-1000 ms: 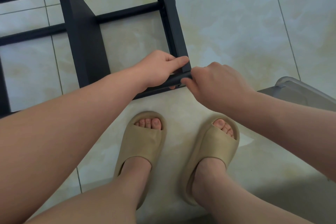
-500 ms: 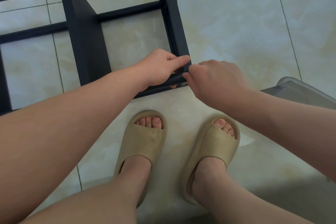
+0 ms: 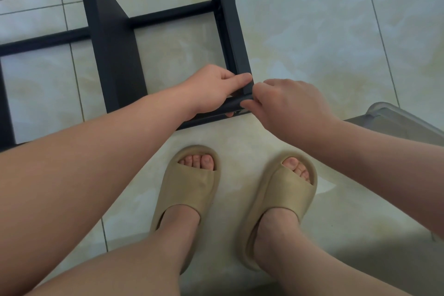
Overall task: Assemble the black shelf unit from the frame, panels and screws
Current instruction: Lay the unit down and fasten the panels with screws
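Note:
The black shelf frame (image 3: pixel 228 19) stands on the tiled floor, filling the upper left of the view, with a black panel (image 3: pixel 115 55) fitted upright inside it. My left hand (image 3: pixel 213 90) grips the frame's near right corner, its fingers curled over the near bar (image 3: pixel 211 118) and one finger laid along the end rail. My right hand (image 3: pixel 288 106) meets it at that same corner, thumb and fingertips pinching at the joint. What the fingertips hold is hidden. No loose screws are visible.
My feet in tan slippers (image 3: pixel 189 190) stand just in front of the frame. A translucent plastic box (image 3: pixel 394 122) sits at the right edge beneath my right forearm. Pale floor tiles (image 3: pixel 324 31) stretch to the right of the frame.
My right hand has shifted slightly up and left onto the corner joint. The left hand keeps its grip on the corner.

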### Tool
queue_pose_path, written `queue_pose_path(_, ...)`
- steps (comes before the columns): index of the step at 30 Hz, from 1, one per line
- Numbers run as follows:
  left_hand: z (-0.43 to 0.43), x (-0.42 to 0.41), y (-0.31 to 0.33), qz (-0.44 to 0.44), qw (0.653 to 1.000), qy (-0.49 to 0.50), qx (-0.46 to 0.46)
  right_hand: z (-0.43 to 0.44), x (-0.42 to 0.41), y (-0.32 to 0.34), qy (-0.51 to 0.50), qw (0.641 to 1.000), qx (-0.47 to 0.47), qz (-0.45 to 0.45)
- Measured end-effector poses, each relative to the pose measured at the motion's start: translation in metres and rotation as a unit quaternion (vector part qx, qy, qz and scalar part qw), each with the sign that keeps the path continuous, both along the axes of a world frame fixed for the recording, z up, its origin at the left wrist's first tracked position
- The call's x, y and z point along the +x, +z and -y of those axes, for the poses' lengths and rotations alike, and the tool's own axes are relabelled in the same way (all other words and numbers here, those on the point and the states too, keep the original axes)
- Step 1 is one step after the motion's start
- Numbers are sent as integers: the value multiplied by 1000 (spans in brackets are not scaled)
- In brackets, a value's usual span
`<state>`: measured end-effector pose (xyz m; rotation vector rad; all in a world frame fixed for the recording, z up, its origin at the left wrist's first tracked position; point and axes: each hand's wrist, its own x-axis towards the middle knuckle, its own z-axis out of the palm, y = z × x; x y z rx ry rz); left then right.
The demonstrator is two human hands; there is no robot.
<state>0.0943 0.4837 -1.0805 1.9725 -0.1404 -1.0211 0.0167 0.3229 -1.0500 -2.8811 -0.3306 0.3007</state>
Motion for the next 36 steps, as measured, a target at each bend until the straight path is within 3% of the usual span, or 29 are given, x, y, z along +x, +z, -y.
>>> queue_pose_path(7, 0, 0, -1, -7, 1000, 7, -7, 3, -16, 2, 81, 995, 46, 39)
queue_pose_path(13, -1, -1, -1, -6, 1000, -2, -5, 0, -7, -4, 39, 993, 86, 70)
queue_pose_path(19, 0, -1, 1, -7, 1000, 3, -5, 3, -4, -2, 4, 996, 58, 70)
queue_pose_path(24, -1, 0, 0, -1, 1000, 5, 8, 5, -10, 0, 66, 994, 34, 81)
queue_pose_path(32, -1, 0, -1, -6, 1000, 1, 5, 8, -9, -5, 40, 995, 34, 88)
queue_pose_path(36, -1, 0, -1, 17, 1000, -1, 17, 7, -9, -6, 86, 989, 21, 118)
